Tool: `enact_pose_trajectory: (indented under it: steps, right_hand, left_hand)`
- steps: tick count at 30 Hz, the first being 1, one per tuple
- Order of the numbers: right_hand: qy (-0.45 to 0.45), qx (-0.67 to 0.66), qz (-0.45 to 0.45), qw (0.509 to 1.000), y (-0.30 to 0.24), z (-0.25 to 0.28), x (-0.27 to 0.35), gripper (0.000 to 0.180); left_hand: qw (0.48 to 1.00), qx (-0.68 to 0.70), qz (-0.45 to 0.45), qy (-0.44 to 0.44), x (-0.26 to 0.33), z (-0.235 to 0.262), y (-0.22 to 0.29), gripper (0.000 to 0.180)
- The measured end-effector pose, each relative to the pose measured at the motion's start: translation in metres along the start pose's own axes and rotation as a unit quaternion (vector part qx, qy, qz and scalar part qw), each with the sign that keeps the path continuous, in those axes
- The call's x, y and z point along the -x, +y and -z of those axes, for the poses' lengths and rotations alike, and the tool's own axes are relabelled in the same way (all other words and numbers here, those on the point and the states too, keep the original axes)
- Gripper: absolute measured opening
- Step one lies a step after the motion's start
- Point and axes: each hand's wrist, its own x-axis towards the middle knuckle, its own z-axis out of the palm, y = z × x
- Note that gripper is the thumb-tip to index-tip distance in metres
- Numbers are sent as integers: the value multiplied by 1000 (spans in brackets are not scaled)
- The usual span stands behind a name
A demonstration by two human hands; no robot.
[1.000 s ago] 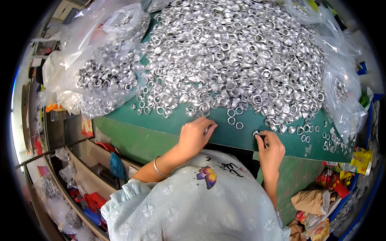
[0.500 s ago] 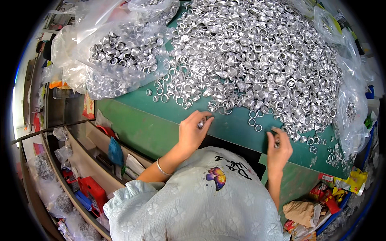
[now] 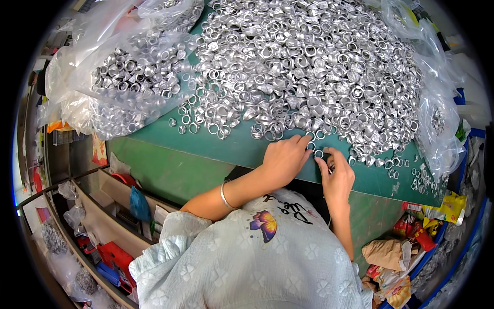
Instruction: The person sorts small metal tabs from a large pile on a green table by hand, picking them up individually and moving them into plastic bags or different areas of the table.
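At the near edge of the silver ring pile [image 3: 309, 67] on the green table [image 3: 226, 149], the left hand [image 3: 284, 158] and right hand [image 3: 337, 175] meet — fingers curled, each touching small metal rings [image 3: 315, 149] — whether pinched, I cannot tell.

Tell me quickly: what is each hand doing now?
Left hand: fingers curled at the edge of the pile of silver rings; grip cannot be told.
Right hand: fingers pinching a ring.
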Motion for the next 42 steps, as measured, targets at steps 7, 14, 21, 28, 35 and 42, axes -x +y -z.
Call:
enact_pose_trajectory:
  steps: [7,14,21,28,35,42]
  right_hand:
    - [-41,-4,-8,999,4,7,-5,13]
    - [-63,12,24,998,4,11,-13,10]
    - [6,43,96,994,1,-5,-33,13]
    - [-37,-150,11,988,12,4,-29,13]
    - [-123,-512,-248,813,25,14,-6,11]
    - [-97,-625,-263,728,30,20,-5,14]
  left_hand:
    - [999,21,38,-21,1,2,-2,17]
    - [999,-19,22,-45,-3,6,0,14]
    - [998,-27,26,-41,-5,3,5,15]
    - [950,301,73,19,-5,8,-8,14]
    - [698,634,287,-166,-5,16,-2,14]
    - [679,656,274,-182,-9,14,6,13]
